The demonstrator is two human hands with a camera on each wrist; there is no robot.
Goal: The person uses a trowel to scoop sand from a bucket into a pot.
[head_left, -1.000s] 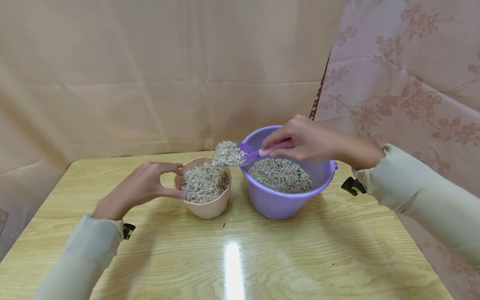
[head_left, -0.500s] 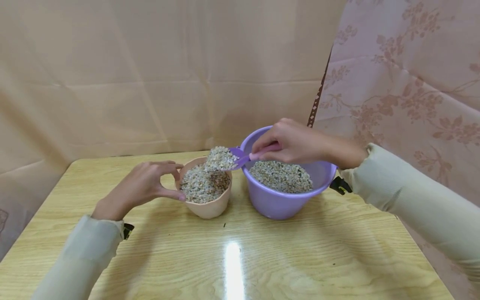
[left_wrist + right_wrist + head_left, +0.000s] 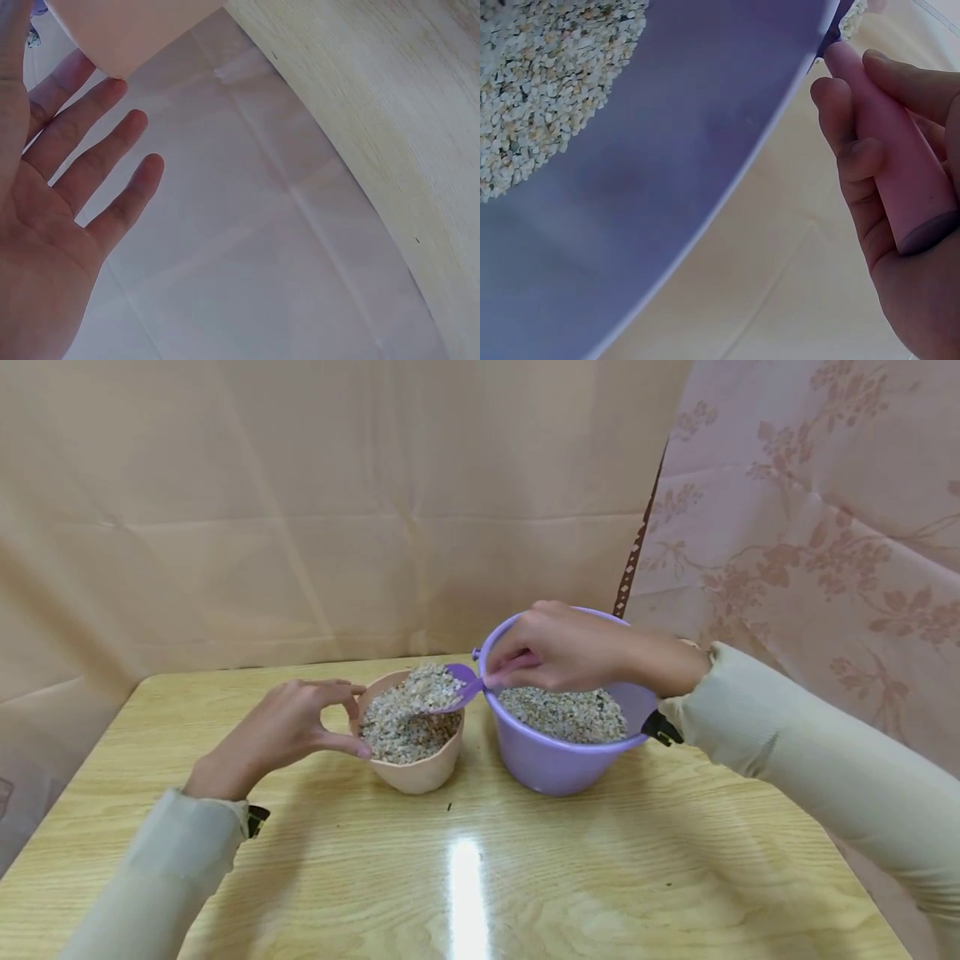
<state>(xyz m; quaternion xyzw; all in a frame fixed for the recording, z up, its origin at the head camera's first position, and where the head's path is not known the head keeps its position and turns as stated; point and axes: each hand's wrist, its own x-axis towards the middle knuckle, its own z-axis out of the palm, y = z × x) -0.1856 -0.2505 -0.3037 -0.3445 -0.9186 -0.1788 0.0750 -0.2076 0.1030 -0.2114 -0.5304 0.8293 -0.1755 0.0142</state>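
My left hand (image 3: 285, 727) holds a peach-coloured pot (image 3: 420, 777) by its left side, thumb at the near rim and fingers at the far side. In the left wrist view the outer fingers (image 3: 112, 150) stretch loosely beside the pot's wall. Small pale gravel (image 3: 397, 745) is heaped inside. My right hand (image 3: 562, 647) grips the pink handle (image 3: 889, 142) of a small trowel with a purple blade (image 3: 467, 687). Loaded with gravel, the blade tilts low over the pot, and its load overlaps the heap. The right hand is above the left rim of a purple bucket (image 3: 555, 772).
More gravel (image 3: 562, 714) lies in the bucket, right of the pot. Both stand on a light wooden table (image 3: 360, 885) near its back edge. Beige cloth (image 3: 300, 510) hangs behind, and floral cloth (image 3: 825, 527) hangs at the right.
The right hand has moved left and slightly down, bringing the loaded trowel from the bucket's edge over the pot and tilting it. The left hand has stayed at the pot.
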